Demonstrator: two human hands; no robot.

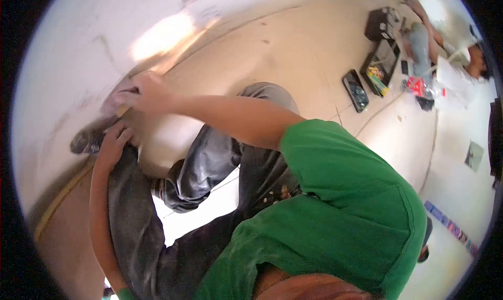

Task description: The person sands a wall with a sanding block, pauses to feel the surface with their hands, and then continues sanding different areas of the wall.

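My right hand (149, 93) is by the foot of the white wall, smeared by motion. Its fingers are curled round something dark and blurred that I cannot make out. Just below it, my left hand (112, 145) has its fingers bent and pressed together against a small tan-brown piece (123, 111) or what lies beneath it; the hold is partly hidden. A dark shoe (86, 141) rests beside the left hand, against the wall. My dark trouser leg (133, 211) stretches below the left hand.
To the right on the beige floor (298, 48) lie a phone (356, 91), a black tray (381, 64) of small items, a black box (383, 23) and a clear bottle with a red label (419, 86). Another person (424, 45) sits beyond them. The wall (68, 74) curves along the left.
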